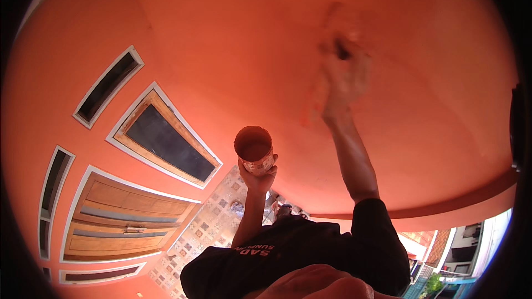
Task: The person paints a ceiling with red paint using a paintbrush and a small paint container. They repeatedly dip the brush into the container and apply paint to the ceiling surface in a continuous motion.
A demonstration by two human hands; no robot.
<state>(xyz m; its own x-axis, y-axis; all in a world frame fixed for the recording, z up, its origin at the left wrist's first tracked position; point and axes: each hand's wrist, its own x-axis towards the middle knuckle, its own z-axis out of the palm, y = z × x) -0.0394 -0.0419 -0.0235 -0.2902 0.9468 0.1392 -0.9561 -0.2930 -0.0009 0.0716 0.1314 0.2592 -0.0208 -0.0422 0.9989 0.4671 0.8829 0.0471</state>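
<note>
My left hand holds up a small round open-topped can from below, its fingers wrapped round the base. The can is smeared with orange-brown paint, and its inside looks the same colour. My right arm reaches up toward a broad orange painted surface. At its end my right hand is smeared by motion and closed round something with a dark part. A blurred orange shape extends above that hand, too unclear to name. Whether it touches the surface I cannot tell.
To the left, the orange wall has a wood-framed window, a wooden door and narrow panes with white frames. Patterned floor tiles lie below, with a few indistinct objects. Buildings and a green plant show at lower right.
</note>
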